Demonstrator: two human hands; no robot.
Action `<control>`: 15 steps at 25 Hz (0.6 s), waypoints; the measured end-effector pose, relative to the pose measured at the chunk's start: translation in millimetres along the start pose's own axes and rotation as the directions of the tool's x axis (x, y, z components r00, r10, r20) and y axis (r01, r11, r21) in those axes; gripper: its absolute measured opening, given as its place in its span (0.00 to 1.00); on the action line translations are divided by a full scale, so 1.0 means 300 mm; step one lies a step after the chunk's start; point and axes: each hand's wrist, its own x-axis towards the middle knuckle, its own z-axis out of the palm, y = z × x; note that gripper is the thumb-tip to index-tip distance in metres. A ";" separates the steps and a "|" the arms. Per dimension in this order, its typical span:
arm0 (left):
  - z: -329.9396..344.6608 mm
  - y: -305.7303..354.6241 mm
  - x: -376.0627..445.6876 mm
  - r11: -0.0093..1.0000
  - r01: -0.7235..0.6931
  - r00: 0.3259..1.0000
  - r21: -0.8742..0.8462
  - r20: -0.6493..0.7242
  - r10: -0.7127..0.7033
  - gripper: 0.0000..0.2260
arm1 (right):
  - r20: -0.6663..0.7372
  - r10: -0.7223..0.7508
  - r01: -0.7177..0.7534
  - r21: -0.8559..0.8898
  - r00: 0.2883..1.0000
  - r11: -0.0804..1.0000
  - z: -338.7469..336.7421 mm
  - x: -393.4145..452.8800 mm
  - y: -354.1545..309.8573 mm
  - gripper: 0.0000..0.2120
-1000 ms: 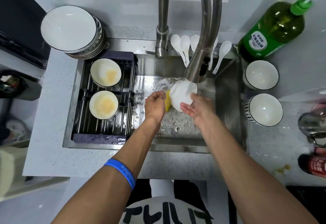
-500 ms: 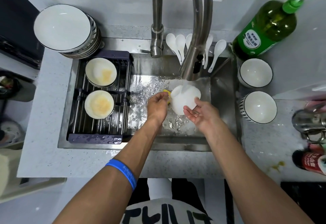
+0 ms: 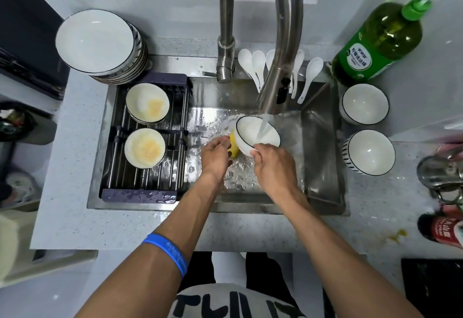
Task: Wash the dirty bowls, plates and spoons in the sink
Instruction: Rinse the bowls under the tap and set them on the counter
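While water runs, right hand (image 3: 273, 167) grips glossy round bowl (image 3: 250, 134).

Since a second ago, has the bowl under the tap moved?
Yes. The bowl has turned mouth-up beneath the faucet, so water now runs inside it.

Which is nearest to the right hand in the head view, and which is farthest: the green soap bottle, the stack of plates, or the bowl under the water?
Measured from the right hand:
1. Bowl under the water, gripped at its rim by this hand, in the sink.
2. Green soap bottle, back right on the counter.
3. Stack of plates, back left beside the sink.
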 end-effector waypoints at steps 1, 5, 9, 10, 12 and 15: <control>-0.005 -0.001 0.002 1.000 0.002 1.000 -0.005 -0.001 -0.002 0.07 | -0.003 -0.002 0.002 -0.044 1.000 0.999 -0.005 -0.004 0.010 0.09; -0.011 0.004 -0.006 1.000 0.008 1.000 0.013 -0.008 -0.008 0.08 | 0.021 -0.057 0.059 -0.117 0.998 0.991 -0.015 -0.016 0.006 0.08; -0.013 0.012 -0.005 1.000 -0.003 1.000 0.013 0.005 0.003 0.07 | 0.022 -0.039 0.043 -0.185 0.999 0.982 -0.022 0.009 0.000 0.06; -0.013 0.008 -0.003 1.000 0.001 1.000 0.019 0.010 -0.001 0.07 | 0.034 -0.049 0.055 -0.195 0.998 0.979 -0.028 0.013 0.001 0.06; -0.016 0.003 -0.004 1.000 0.002 1.000 0.031 0.007 -0.002 0.07 | 0.063 -0.030 0.042 -0.184 0.998 0.982 -0.032 0.035 0.015 0.07; -0.023 0.002 0.005 0.999 -0.018 1.000 0.041 0.012 0.018 0.08 | 0.059 -0.030 0.041 -0.206 0.998 0.978 -0.030 0.049 0.030 0.05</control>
